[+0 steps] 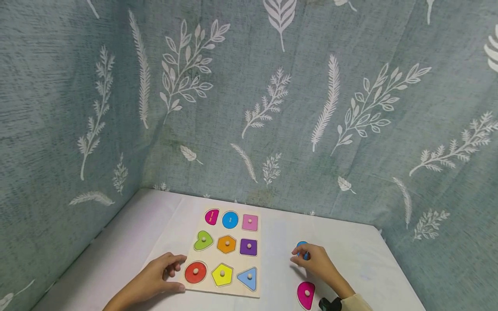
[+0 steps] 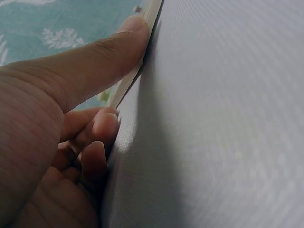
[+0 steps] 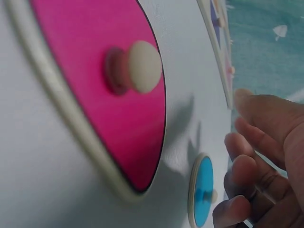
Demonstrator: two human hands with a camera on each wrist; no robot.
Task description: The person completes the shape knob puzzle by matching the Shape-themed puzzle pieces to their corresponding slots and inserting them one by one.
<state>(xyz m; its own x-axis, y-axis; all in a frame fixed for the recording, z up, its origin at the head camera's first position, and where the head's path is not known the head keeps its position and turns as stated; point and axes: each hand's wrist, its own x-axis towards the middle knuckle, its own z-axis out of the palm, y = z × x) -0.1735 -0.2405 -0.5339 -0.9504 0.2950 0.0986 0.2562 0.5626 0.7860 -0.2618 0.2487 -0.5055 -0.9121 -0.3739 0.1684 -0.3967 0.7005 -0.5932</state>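
A wooden knob puzzle board (image 1: 236, 259) lies left of centre in the head view. My left hand (image 1: 155, 276) rests at its left edge, thumb and fingertips touching the side, as the left wrist view also shows. On the cloth right of the board lies a blue circle piece (image 3: 204, 190) with a wooden knob. My right hand (image 1: 315, 261) hovers over that piece with loosely bent fingers; in the right wrist view the fingertips (image 3: 232, 209) stand apart from the knob. A magenta half-circle piece (image 1: 306, 295) lies nearer the front, its knob up.
Knobbed shapes sit in the board, among them a red circle (image 1: 196, 272), yellow pentagon (image 1: 222, 278) and green heart (image 1: 203, 244). At its back, a magenta half-circle recess (image 1: 212, 217) and a blue circle recess (image 1: 230, 223) show no knobs. Leaf-patterned cloth (image 1: 249, 164) hangs behind.
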